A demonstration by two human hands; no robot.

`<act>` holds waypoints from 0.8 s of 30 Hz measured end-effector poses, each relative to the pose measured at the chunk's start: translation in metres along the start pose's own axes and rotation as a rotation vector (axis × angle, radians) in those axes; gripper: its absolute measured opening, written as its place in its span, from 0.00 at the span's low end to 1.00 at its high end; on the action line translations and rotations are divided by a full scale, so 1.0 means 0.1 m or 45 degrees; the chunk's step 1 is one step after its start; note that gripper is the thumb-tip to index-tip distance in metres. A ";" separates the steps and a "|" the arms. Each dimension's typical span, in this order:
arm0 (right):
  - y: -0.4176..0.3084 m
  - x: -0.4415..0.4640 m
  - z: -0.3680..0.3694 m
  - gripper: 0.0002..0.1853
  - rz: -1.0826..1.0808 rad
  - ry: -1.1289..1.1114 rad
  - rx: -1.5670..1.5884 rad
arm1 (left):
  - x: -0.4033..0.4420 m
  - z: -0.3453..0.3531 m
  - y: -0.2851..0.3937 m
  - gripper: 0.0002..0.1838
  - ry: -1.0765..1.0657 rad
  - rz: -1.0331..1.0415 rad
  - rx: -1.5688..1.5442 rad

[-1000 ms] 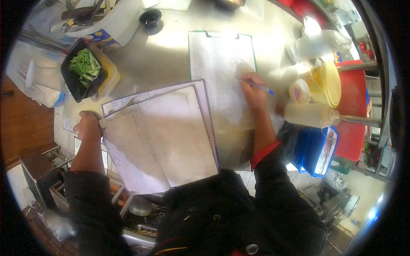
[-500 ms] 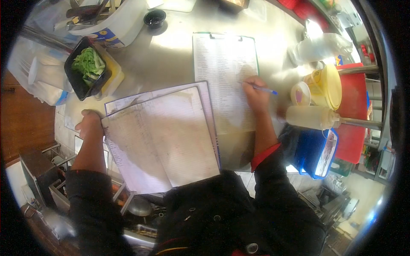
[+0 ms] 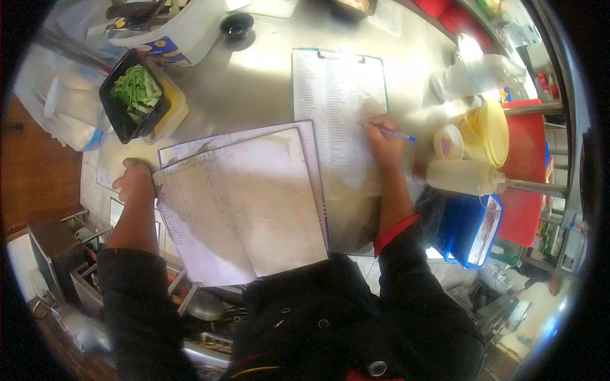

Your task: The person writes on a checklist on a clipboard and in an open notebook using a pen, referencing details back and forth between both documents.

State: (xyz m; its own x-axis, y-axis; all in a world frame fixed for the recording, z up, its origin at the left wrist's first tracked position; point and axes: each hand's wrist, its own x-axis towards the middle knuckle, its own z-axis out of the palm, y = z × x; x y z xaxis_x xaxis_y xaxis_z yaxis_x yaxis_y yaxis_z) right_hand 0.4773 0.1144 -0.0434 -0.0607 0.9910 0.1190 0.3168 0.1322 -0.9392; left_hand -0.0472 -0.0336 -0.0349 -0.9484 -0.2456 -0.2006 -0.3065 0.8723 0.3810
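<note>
My right hand (image 3: 386,141) is closed around a blue pen (image 3: 400,134) and rests on a printed list (image 3: 330,95) held by a green-edged clipboard (image 3: 307,49). The pen's writing end is near the middle of the sheet. Overlapping the clipboard's lower left is an open notebook (image 3: 279,197) with worn, lined, handwritten pages, lying partly over another purple-edged book (image 3: 309,143). Just left of the notebook, my left hand (image 3: 134,181) rests at the counter's edge with thumb and fingers apart. It holds nothing that I can see.
A black tub of green leaves (image 3: 135,92) stands at left, near a white bucket of utensils (image 3: 184,41). A small black bowl (image 3: 237,26) sits behind. On the right are a yellow bucket (image 3: 486,130), a squeeze bottle (image 3: 460,176) and a blue container (image 3: 473,228) along the metal counter (image 3: 254,82).
The scene has shifted slightly to the right in view. Both hands stay in nearly the same places, with the pen still in my right hand.
</note>
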 end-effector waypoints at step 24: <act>0.01 0.02 -0.02 0.03 -0.023 -0.003 0.016 | -0.25 -0.17 0.08 0.42 -0.011 0.034 0.002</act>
State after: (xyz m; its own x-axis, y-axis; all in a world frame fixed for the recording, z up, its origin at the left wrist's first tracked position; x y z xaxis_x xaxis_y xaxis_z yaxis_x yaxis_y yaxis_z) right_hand 0.4789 0.1165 -0.0433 -0.0689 0.9884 0.1351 0.3034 0.1498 -0.9410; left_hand -0.0272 -0.0280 -0.0118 -0.9556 -0.2186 -0.1978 -0.2808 0.8793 0.3847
